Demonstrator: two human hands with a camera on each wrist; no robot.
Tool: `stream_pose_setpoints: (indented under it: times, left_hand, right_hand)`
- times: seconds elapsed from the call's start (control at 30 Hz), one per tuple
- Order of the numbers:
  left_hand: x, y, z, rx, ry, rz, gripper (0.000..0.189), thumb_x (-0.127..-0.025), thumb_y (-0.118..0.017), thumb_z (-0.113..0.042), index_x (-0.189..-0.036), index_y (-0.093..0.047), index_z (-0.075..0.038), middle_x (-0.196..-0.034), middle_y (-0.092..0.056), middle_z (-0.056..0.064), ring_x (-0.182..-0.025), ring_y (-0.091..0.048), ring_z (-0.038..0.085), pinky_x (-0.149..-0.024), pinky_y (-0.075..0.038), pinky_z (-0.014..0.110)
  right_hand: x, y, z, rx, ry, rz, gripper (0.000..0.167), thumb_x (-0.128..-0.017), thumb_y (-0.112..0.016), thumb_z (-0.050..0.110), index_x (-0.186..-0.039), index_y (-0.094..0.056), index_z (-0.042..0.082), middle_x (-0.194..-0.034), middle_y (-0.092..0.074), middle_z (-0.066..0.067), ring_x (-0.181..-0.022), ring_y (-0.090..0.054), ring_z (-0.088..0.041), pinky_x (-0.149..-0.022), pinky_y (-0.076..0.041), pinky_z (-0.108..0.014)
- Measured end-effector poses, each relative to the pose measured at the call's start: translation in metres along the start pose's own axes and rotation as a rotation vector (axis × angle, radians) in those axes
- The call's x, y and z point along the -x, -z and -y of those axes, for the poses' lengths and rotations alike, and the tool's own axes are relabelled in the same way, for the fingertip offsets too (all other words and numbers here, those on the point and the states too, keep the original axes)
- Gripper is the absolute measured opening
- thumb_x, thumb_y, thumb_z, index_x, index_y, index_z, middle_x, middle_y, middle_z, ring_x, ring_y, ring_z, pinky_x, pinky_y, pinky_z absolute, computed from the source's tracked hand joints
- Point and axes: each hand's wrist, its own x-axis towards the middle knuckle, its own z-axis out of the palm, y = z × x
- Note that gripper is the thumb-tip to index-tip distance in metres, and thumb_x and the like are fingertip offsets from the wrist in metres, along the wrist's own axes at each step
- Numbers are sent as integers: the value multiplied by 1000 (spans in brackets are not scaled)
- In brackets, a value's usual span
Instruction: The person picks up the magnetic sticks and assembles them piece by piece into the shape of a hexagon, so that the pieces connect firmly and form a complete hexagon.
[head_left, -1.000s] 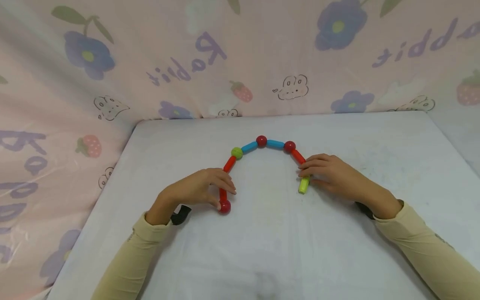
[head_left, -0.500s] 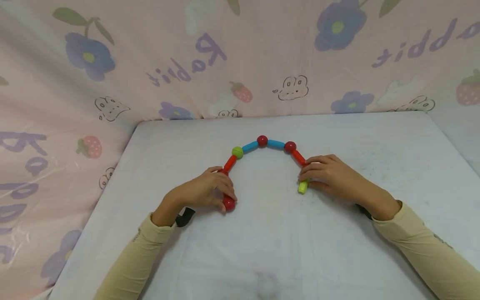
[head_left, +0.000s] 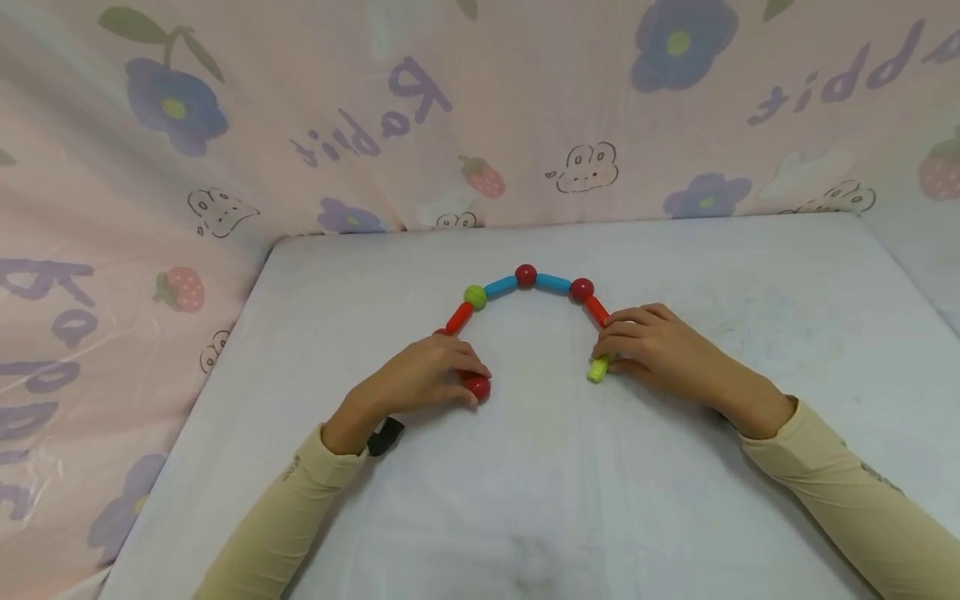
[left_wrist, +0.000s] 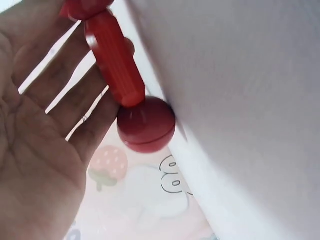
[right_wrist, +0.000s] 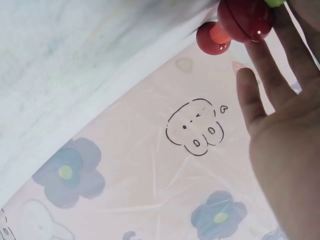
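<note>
A chain of coloured toy sticks and balls arches across the white table. Its top has a red ball (head_left: 526, 275), two blue sticks (head_left: 553, 284) and a green ball (head_left: 475, 297). My left hand (head_left: 420, 375) pinches the red end ball (head_left: 478, 387), thumb in front and fingers over it. In the left wrist view the fingers lie along a red stick (left_wrist: 115, 57), with another red ball (left_wrist: 146, 124) beyond. My right hand (head_left: 663, 354) holds the yellow-green end stick (head_left: 597, 369) between thumb and fingertips. In the right wrist view a red ball (right_wrist: 245, 20) sits at those fingers.
A pink patterned curtain (head_left: 517, 100) hangs behind the table (head_left: 540, 500) and down its left side. Black straps (head_left: 386, 437) show beneath the left wrist. The chain's inner side faces the near part of the table.
My left hand has moved right and slightly away, swinging the red end ball inward. The yellow-green stick has turned inward too, with the right hand shifting only slightly. The arch's ends stand closer.
</note>
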Motion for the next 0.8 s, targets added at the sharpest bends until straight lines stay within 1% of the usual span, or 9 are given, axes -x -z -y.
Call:
stream_pose_setpoints:
  times: [0.07, 0.17, 0.23, 0.3, 0.37, 0.5, 0.53, 0.67, 0.8]
  left_hand:
    - [-2, -1, -2, -17, 0, -24, 38, -79, -84, -31, -114, -75, -19, -104, -71, -8, -99, -61, 10, -93, -52, 32]
    - [-7, -2, -3, -62, -16, -59, 37, -79, -85, -33, -112, -76, -20, -100, -71, -8, -94, -62, 8, -89, -51, 30]
    - [-10, -4, -4, -84, -24, -70, 37, -79, -84, -34, -112, -76, -19, -98, -71, -8, -92, -62, 8, -88, -51, 30]
    - [-13, -6, -6, -93, -26, -67, 36, -80, -83, -35, -112, -75, -19, -98, -71, -7, -91, -62, 9, -90, -50, 32]
    - [-13, -7, -8, -89, -9, -52, 38, -81, -82, -35, -115, -74, -19, -101, -72, -6, -95, -63, 10, -95, -48, 37]
    - [-10, -8, -9, -80, 33, -28, 41, -81, -83, -32, -119, -72, -20, -106, -72, -5, -102, -64, 13, -105, -43, 43]
    - [-10, -8, -9, -81, 33, -30, 42, -80, -84, -30, -119, -72, -19, -106, -72, -5, -103, -64, 14, -106, -43, 44]
    - [-12, -8, -10, -85, 20, -43, 43, -81, -83, -28, -120, -72, -18, -107, -72, -4, -103, -64, 14, -104, -44, 43]
    - [-18, -8, -14, -87, 20, -32, 43, -82, -82, -29, -122, -71, -18, -109, -72, -4, -101, -64, 13, -100, -47, 40]
  right_hand:
    - [-2, -1, 1, 2, 10, -1, 34, -75, -85, 10, -105, -72, 20, -105, -71, 7, -115, -59, -24, -96, -39, -45]
    - [-4, -4, 2, 0, 25, -10, 32, -76, -85, 12, -104, -72, 18, -105, -71, 6, -113, -61, -23, -96, -41, -44]
    - [-6, -5, 4, 1, 26, -11, 32, -75, -85, 13, -104, -71, 18, -105, -72, 5, -110, -63, -22, -96, -42, -44]
    - [-8, -7, 5, 3, 25, -13, 31, -75, -85, 13, -102, -71, 18, -103, -72, 5, -107, -64, -21, -96, -43, -44]
    - [-10, -9, 7, 2, 22, -6, 30, -76, -85, 14, -102, -72, 18, -102, -71, 5, -105, -64, -20, -96, -43, -44]
    - [-15, -12, 11, 0, 23, 16, 28, -79, -83, 16, -104, -71, 19, -102, -71, 5, -105, -64, -20, -97, -43, -45]
    - [-16, -13, 12, 0, 23, 18, 28, -79, -83, 16, -104, -72, 19, -103, -71, 5, -106, -64, -20, -97, -43, -45]
    - [-19, -13, 15, 2, 8, 17, 28, -79, -84, 17, -104, -71, 18, -103, -71, 3, -105, -64, -21, -98, -44, -45]
    - [-24, -13, 20, 0, -4, 31, 27, -80, -83, 19, -104, -71, 18, -103, -70, 3, -105, -63, -20, -99, -44, -44]
